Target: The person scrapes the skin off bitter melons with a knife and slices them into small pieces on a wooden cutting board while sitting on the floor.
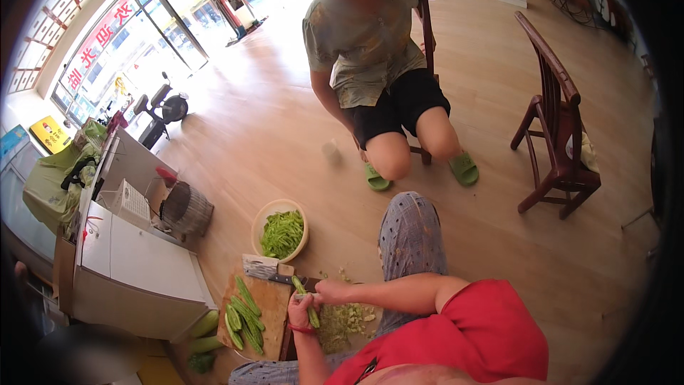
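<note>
My left hand (302, 311), with a red band at the wrist, is closed round a long green gourd (298, 285) tilted over a heap of pale green peelings (349, 321). My right hand (330, 291) is closed against the gourd's side. A small whitish edge shows between the hands, but I cannot make out the tool. Left of them, several ridged green gourds (246, 312) lie on a wooden cutting board (274, 286). A cleaver (261, 267) with a dark handle rests across the board's far edge. Beyond it a cream bowl (304, 232) holds cut green pieces (282, 234).
Opposite me a person (370, 43) in green slippers (464, 169) sits on a wooden chair. Another wooden chair (554, 121) stands at right. At left are a white cabinet (135, 257), a woven basket (187, 208) and, farther off, a scooter (160, 110). Larger green vegetables (205, 344) lie beside the board.
</note>
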Available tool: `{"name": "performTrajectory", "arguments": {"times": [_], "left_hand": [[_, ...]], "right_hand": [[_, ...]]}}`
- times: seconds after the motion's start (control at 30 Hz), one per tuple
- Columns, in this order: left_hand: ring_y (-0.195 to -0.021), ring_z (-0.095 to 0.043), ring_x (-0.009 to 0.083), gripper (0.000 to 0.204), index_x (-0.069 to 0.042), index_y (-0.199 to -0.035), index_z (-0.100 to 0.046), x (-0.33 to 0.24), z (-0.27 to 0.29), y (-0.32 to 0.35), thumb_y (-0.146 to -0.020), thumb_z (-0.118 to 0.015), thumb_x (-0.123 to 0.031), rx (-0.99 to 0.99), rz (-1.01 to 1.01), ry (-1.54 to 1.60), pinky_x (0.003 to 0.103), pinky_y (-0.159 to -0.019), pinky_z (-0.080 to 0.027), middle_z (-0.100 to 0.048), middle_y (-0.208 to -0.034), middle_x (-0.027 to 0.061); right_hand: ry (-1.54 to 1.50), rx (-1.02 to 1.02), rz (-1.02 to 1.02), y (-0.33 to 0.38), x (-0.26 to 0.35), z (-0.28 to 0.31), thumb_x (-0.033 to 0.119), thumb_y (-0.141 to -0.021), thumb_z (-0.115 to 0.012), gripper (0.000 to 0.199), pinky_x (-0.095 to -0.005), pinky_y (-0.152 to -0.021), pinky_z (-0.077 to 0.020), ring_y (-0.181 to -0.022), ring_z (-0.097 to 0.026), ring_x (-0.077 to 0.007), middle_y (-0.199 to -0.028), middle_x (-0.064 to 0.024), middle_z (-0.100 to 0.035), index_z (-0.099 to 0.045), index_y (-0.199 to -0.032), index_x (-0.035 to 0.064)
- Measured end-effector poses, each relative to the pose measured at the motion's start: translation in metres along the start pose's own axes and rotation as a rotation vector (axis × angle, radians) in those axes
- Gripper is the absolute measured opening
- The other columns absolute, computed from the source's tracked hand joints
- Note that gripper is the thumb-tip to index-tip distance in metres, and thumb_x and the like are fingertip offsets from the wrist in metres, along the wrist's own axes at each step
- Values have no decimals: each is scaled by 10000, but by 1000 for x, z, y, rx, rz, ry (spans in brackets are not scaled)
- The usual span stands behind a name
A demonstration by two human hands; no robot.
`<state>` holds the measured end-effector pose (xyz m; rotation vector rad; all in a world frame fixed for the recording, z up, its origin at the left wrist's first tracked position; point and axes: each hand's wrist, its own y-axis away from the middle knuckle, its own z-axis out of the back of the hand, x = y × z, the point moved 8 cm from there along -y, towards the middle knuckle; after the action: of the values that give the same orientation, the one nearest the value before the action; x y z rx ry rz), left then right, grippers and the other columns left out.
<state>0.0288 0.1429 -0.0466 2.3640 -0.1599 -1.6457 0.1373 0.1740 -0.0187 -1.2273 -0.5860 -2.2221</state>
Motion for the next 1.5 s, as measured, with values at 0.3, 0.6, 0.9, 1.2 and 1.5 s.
{"name": "performTrajectory", "arguments": {"times": [0.3,0.6,0.9,1.2,1.5], "left_hand": [[-507,-535,158,178,-64,-922,-475,-9,22,5,-769,-558,-28,-163,10,173,270,-442,-461,-582,-759,84],[-513,-529,160,139,-66,-893,-463,-6,27,-1,-785,-547,-43,-206,41,122,277,-433,-452,-554,-698,73],[-550,-515,122,228,-35,-964,-499,-38,20,1,-736,-498,-20,-109,140,-165,233,-461,-426,-542,-704,56],[-714,-532,120,370,15,-1008,-562,-72,117,2,-651,-642,-43,-403,-53,-690,252,-645,-452,-586,-823,42],[-779,-604,175,313,3,-991,-586,-143,288,34,-689,-615,-71,-1043,-50,-1029,264,-727,-470,-630,-869,128]], "right_hand": [[45,-17,-42,4,6,3,188,-702,-547,189,-415,-660,-442,-768,-576,-314,-789,-175,-590,-567,-834,54],[-15,91,-154,0,-8,-5,153,-717,-512,153,-410,-652,-445,-774,-577,-302,-780,-152,-599,-561,-816,46],[-20,-117,-25,-28,-37,-25,206,-723,-519,208,-405,-530,-435,-538,-538,-297,-615,-181,-557,-589,-667,18],[-245,116,-256,-18,-13,-37,182,-783,-516,204,-301,-517,-415,-538,-532,-146,-582,-71,-553,-560,-887,13],[-163,176,-192,-27,-7,-51,176,-785,-521,210,-307,-509,-417,-538,-541,-156,-591,-90,-569,-565,-897,4]]}}
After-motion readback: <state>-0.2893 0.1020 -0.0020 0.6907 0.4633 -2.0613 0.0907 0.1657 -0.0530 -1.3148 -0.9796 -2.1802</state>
